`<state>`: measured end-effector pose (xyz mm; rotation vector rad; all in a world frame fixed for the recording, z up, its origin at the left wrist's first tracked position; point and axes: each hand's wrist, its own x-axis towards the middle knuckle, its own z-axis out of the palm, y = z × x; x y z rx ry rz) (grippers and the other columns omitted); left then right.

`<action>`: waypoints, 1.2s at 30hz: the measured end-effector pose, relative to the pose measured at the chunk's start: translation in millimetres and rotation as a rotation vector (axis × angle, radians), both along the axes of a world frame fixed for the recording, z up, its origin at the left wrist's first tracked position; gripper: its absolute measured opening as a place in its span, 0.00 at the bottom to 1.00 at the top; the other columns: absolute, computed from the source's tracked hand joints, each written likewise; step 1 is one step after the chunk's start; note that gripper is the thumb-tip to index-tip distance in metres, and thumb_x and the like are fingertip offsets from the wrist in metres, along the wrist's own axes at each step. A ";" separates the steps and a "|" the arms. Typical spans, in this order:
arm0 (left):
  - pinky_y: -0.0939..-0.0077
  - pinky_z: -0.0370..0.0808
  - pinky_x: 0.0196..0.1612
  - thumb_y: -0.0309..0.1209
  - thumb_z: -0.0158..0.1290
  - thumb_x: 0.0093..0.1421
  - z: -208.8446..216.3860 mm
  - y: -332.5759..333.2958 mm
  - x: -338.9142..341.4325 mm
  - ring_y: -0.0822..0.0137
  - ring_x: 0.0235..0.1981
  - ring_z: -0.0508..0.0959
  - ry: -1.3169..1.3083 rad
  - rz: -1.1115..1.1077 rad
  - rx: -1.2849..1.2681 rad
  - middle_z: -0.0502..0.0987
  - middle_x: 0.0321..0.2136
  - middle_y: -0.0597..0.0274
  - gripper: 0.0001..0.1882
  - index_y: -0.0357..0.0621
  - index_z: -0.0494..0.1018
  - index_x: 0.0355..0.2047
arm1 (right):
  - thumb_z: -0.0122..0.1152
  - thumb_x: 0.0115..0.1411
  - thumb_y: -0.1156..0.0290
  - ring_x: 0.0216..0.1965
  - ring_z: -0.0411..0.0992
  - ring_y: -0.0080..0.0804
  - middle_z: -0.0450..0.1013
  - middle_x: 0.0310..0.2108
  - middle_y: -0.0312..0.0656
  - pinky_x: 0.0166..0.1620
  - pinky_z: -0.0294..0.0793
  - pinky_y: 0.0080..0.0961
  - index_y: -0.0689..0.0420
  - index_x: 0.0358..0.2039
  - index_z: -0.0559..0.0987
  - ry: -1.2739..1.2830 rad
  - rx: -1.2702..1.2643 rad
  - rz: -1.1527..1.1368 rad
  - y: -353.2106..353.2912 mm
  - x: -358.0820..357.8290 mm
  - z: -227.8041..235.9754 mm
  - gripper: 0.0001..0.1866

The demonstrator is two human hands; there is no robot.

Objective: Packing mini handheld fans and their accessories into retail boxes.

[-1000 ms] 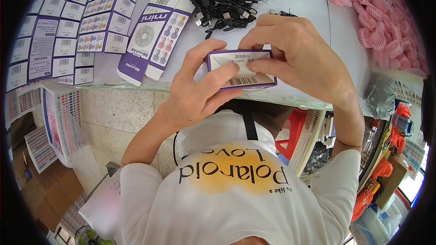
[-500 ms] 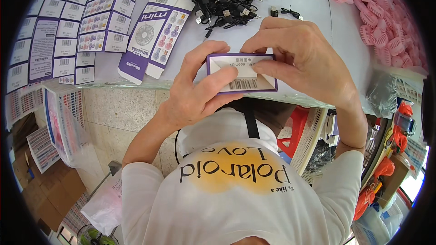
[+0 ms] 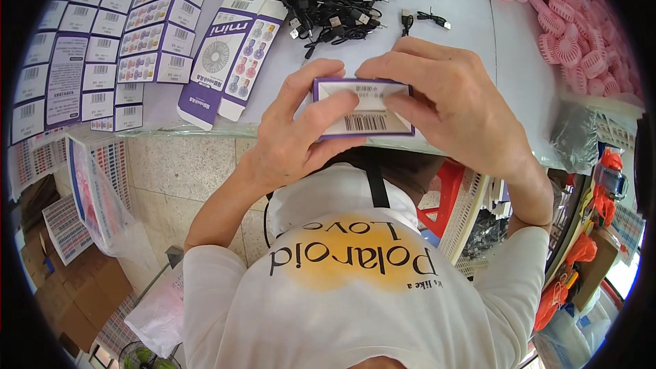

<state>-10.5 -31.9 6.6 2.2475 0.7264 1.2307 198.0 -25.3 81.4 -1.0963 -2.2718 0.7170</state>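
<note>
Between my hands, at the table's near edge, is a small purple and white cardboard box (image 3: 364,123), its barcoded end facing up. My left hand (image 3: 301,119) grips the left side, with the thumb pressing on the end flap. On the right side my right hand (image 3: 444,99) holds the box, fingers along the far edge and thumb on the flap. What lies inside the box is hidden. A flattened purple and white box (image 3: 229,58) with a fan picture rests on the table to the left of my hands.
Rows of packed boxes (image 3: 102,48) stand at the far left. A heap of black cables (image 3: 335,0) lies at the back, with two loose cables (image 3: 427,19) beside it. Pink plastic fans (image 3: 567,34) pile up at the right. Below the edge are crates (image 3: 99,178) and a red stool (image 3: 447,191).
The box in my hands has tilted slightly, and my right hand has shifted a little down over its end flap. Both hands keep hold of it.
</note>
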 end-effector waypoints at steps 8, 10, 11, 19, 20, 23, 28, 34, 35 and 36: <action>0.77 0.76 0.38 0.28 0.57 0.55 31.9 31.2 1.4 0.66 0.35 0.77 -0.451 0.173 -0.640 0.74 0.40 0.53 0.18 0.34 0.67 0.45 | 0.60 0.46 0.83 0.49 0.67 0.43 0.58 0.59 0.48 0.46 0.71 0.34 0.46 0.54 0.70 -0.166 0.522 -0.021 0.1 33.0 -17.8 0.32; 0.81 0.76 0.36 0.31 0.52 0.60 30.6 44.1 18.6 0.72 0.32 0.77 -0.668 0.110 -0.992 0.75 0.37 0.57 0.17 0.33 0.66 0.46 | 0.65 0.43 0.75 0.50 0.67 0.50 0.61 0.57 0.51 0.45 0.71 0.40 0.48 0.52 0.70 -0.155 0.733 0.087 2.2 34.7 -38.3 0.32; 0.82 0.75 0.36 0.32 0.51 0.61 23.6 46.3 26.6 0.74 0.33 0.76 -0.685 0.121 -1.102 0.74 0.37 0.58 0.17 0.33 0.65 0.46 | 0.66 0.42 0.73 0.50 0.67 0.50 0.63 0.55 0.51 0.46 0.72 0.40 0.51 0.49 0.70 -0.145 0.722 0.107 -1.4 39.7 -41.6 0.30; 0.67 0.62 0.57 0.35 0.60 0.51 3.3 23.4 36.7 0.50 0.58 0.64 -0.113 -0.152 -0.380 0.64 0.55 0.49 0.39 0.39 0.54 0.60 | 0.66 0.45 0.76 0.48 0.72 0.36 0.71 0.48 0.47 0.52 0.69 0.27 0.60 0.49 0.69 -0.020 -0.230 -0.269 -21.6 84.7 -38.7 0.28; 0.65 0.65 0.55 0.29 0.62 0.48 3.6 21.0 41.5 0.48 0.55 0.67 -0.026 -0.178 -0.329 0.66 0.53 0.48 0.39 0.39 0.56 0.59 | 0.66 0.45 0.76 0.47 0.72 0.36 0.71 0.48 0.46 0.52 0.69 0.28 0.60 0.49 0.70 0.006 -0.307 -0.202 -23.2 79.9 -36.9 0.28; 0.64 0.70 0.49 0.22 0.62 0.46 1.0 28.5 42.7 0.48 0.47 0.72 -0.077 -0.259 -0.247 0.69 0.49 0.48 0.35 0.40 0.61 0.55 | 0.67 0.44 0.75 0.49 0.70 0.37 0.71 0.48 0.43 0.51 0.69 0.31 0.59 0.48 0.71 0.041 -0.490 -0.157 -13.0 72.9 -30.5 0.28; 0.65 0.69 0.50 0.21 0.60 0.49 -0.5 28.6 30.3 0.49 0.50 0.71 -0.226 -0.129 -0.393 0.66 0.52 0.44 0.32 0.41 0.61 0.54 | 0.58 0.50 0.78 0.49 0.69 0.37 0.70 0.50 0.47 0.42 0.70 0.28 0.57 0.55 0.68 -0.303 0.261 -0.693 85.2 211.9 -83.4 0.28; 0.61 0.71 0.49 0.21 0.59 0.51 -3.3 34.1 29.7 0.46 0.49 0.72 -0.209 -0.178 -0.212 0.64 0.53 0.38 0.25 0.42 0.63 0.47 | 0.57 0.48 0.78 0.52 0.67 0.48 0.63 0.54 0.55 0.51 0.67 0.39 0.61 0.55 0.66 -0.612 0.411 -0.642 166.6 332.5 -133.1 0.30; 0.62 0.71 0.48 0.21 0.59 0.50 -4.2 34.5 29.6 0.46 0.48 0.72 -0.229 -0.184 -0.177 0.65 0.52 0.38 0.24 0.42 0.63 0.46 | 0.57 0.48 0.78 0.52 0.67 0.48 0.63 0.54 0.55 0.51 0.67 0.39 0.61 0.55 0.66 -0.609 0.409 -0.641 165.8 335.0 -133.0 0.30; 0.62 0.71 0.48 0.21 0.59 0.50 -3.6 34.5 27.5 0.46 0.48 0.72 -0.221 -0.166 -0.180 0.65 0.52 0.38 0.24 0.42 0.63 0.46 | 0.58 0.48 0.77 0.50 0.67 0.50 0.65 0.50 0.56 0.50 0.67 0.39 0.61 0.54 0.67 -0.686 0.305 -0.687 166.6 316.9 -120.4 0.29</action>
